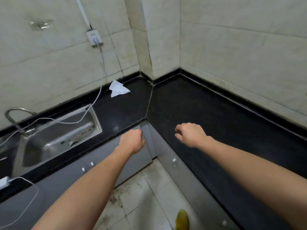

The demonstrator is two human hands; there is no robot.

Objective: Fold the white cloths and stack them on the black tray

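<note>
Both left hand [132, 141] and right hand [189, 134] hover empty, fingers [178, 130] loosely curled; reach the white cloth [118, 88], flatten it first.

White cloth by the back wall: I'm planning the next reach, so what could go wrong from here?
1. The white cloth lies close to the cable hanging from the socket; the left hand could snag it when reaching in.
2. That cable crosses the sink, so a tug might drag it or the cloth in.
3. No black tray is in view, so the stack has no visible place yet.
</note>
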